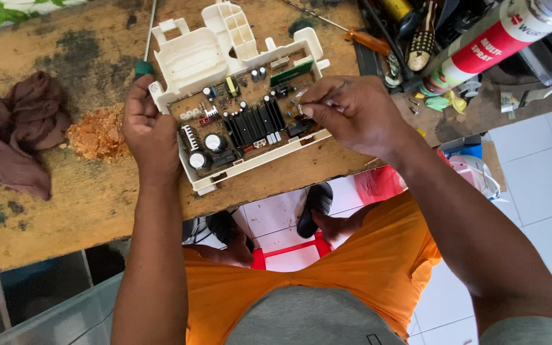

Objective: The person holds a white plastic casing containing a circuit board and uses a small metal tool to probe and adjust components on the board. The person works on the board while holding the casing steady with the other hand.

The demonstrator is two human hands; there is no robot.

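A brown circuit board [241,118] crowded with black heat-sink fins, round capacitors and a small green module sits face up in a white plastic housing [212,54], lying flat and slightly skewed between the two hands. Its left edge touches the left hand [148,131]; its right end lies under the fingertips of the right hand [352,112].
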